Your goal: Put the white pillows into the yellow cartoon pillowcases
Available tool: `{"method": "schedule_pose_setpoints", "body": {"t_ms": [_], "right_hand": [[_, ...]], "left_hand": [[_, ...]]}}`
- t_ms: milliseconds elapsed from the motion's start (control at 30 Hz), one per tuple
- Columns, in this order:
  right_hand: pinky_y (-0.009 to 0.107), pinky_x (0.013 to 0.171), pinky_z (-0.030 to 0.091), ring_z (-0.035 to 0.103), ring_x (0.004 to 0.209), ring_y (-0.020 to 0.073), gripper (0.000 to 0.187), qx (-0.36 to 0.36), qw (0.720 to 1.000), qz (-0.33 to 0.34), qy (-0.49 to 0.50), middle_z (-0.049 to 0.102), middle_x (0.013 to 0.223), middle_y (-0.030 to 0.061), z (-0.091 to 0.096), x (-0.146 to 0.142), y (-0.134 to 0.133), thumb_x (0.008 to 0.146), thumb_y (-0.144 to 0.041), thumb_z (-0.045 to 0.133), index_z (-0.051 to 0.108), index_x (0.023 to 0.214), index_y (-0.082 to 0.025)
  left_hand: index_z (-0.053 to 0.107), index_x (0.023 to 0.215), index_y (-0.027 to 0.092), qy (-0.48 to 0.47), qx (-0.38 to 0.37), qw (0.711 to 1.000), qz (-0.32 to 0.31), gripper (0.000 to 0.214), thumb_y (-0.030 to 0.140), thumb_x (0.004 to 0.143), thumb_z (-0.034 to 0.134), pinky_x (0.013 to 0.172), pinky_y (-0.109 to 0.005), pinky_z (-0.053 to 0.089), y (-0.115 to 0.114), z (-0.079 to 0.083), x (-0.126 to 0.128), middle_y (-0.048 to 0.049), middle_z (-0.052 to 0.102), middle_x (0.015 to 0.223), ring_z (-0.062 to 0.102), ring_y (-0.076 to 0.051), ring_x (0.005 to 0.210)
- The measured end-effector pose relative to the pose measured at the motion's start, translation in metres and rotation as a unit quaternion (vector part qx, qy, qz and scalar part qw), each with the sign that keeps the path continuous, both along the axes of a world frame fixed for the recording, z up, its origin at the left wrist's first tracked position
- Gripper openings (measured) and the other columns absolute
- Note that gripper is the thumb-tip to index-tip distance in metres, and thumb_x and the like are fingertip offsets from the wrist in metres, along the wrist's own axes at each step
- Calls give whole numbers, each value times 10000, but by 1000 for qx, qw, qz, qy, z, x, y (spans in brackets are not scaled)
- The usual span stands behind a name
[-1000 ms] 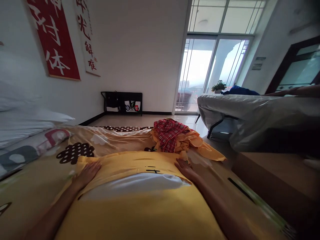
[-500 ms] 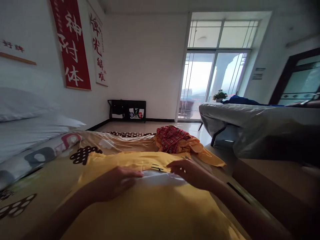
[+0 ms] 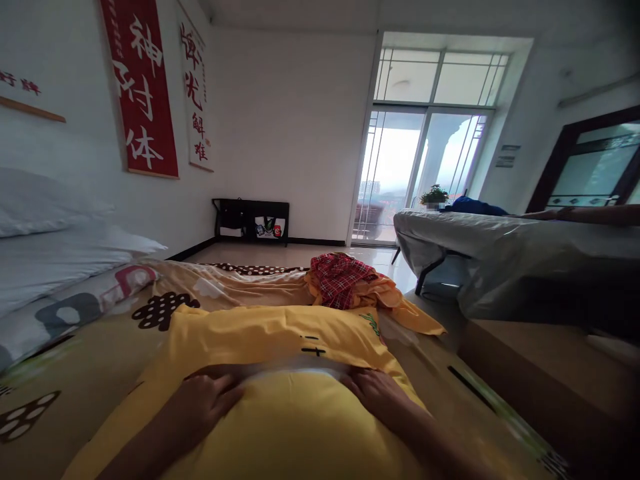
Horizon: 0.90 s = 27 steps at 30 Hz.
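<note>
A yellow pillowcase (image 3: pixel 280 327) with small black marks lies before me on the bed, plumped out by a pillow. Across its middle runs an opening, where a strip of the white pillow (image 3: pixel 300 364) shows. At the left end of this opening my left hand (image 3: pixel 207 397) is closed on the pillowcase edge, its fingertips tucked under the far flap. My right hand (image 3: pixel 373 393) grips the edge at the right end, fingers curled and partly hidden by the cloth.
A heap of red plaid and orange cloth (image 3: pixel 345 280) lies at the bed's far edge. White pillows (image 3: pixel 75 260) are stacked at left. A cardboard box (image 3: pixel 540 353) stands at right, before a plastic-covered table (image 3: pixel 450 227) where another person's arm (image 3: pixel 590 212) rests.
Both hands have moved nearer to me and farther apart along the opening. The far flap now lies flatter, with less of the white pillow showing. Another person's arm shows more over the table.
</note>
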State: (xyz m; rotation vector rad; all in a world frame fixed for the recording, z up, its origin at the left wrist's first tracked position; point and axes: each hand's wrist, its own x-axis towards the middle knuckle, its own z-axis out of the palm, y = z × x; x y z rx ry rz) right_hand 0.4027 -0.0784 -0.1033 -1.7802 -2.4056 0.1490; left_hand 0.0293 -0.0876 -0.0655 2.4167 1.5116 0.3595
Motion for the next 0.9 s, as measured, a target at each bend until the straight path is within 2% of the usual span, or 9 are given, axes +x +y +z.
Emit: {"method": "schedule_pose_setpoints", "body": {"t_ms": [133,267,400,500,567,633,800,833,900], "right_hand": [[373,865,435,639,956,262,556,58,998,-6,-33,703,964,125,-11,-6,-1,994,-453,242,694,934,-135],[335,898,414,623,963,218,567,86,994,58,-20,696,942,91,11,8,-6,991,-490,241,687,879,-158],[322,834,429,630,942,223,491,109,987,54,-104,694,965,114,69,15,-4,987,-409,283,691,918,-146],[330,815,431,631,941,231,493,176,974,5,-140,695,972,120,115,11,1,988,-414,265,680,951,-150],[337,821,427,628,955,235,509,222,964,-17,-146,696,969,116,124,5,4,991,-427,251,679,941,-157],[332,802,431,636,934,235,515,215,964,-27,-152,700,954,116,107,-1,6,993,-428,254,687,928,-157],[283,737,450,670,837,197,532,40,991,23,-123,719,885,99,20,-6,-1,1012,-394,238,704,921,-154],[280,742,453,671,850,195,531,32,992,36,-118,720,901,96,14,-4,-3,1014,-394,234,702,935,-155],[293,751,460,671,865,207,532,34,991,44,-119,716,939,104,19,1,-6,1010,-416,238,695,951,-150]], "left_hand": [[632,810,233,-47,56,997,-6,457,523,941,305,764,-288,443,-6,-12,2,-46,657,821,624,-206,832],[560,789,200,-78,48,996,-16,423,539,921,345,712,-268,435,-11,-5,-11,-40,633,825,590,-180,766],[511,711,199,-119,38,992,2,442,573,880,347,591,-253,381,2,35,-28,0,553,654,526,-166,637],[400,600,203,-174,128,975,51,456,602,821,410,522,-236,301,17,73,-36,40,390,547,403,-130,541],[381,581,200,-191,175,962,83,456,593,808,429,513,-233,271,23,81,-36,44,354,539,365,-121,529],[424,590,195,-171,152,971,67,437,560,830,417,523,-229,273,27,67,-30,36,407,552,403,-129,552],[568,668,191,9,8,999,-35,376,419,889,368,608,-238,328,23,-5,-13,-23,627,709,581,-180,687],[580,684,194,34,9,999,-31,375,415,894,362,610,-242,332,22,-9,-13,-36,642,732,593,-186,688],[606,744,199,76,9,996,-35,368,405,905,347,609,-252,349,19,0,-17,-61,659,768,610,-199,690]]}}
